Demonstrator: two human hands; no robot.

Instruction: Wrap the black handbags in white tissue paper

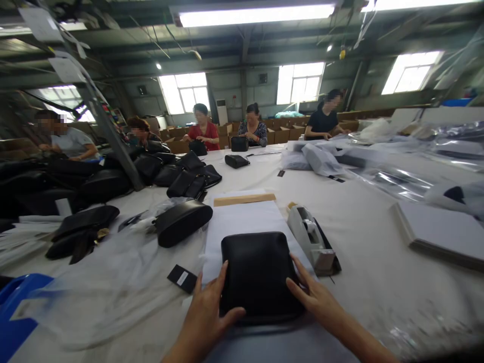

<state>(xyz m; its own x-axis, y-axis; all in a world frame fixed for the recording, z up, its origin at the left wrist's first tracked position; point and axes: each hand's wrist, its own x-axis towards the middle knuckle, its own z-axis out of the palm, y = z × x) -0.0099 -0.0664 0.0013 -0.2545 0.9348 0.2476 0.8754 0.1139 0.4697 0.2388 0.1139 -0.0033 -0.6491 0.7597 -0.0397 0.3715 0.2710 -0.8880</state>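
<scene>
A black leather-like bag (260, 277) lies in front of me on white paper (242, 219), its smooth broad face up. My left hand (207, 310) grips its left edge, with the thumb over the lower left corner and the fingers along the side. On the opposite edge, my right hand (312, 295) holds the bag between thumb and fingers. A black tag with a white label (182, 279) is on the table just left of my left hand. Beyond my right hand stands a grey tape dispenser (312, 237). The bag's underside is hidden.
Another black bag (184, 222) and crumpled clear plastic (109, 282) lie to the left, near a blue bin (22, 307). Black bags (98, 184) are heaped behind a slanted metal post (113, 136). White boards (442, 229) are stacked at right. Several people work across the table.
</scene>
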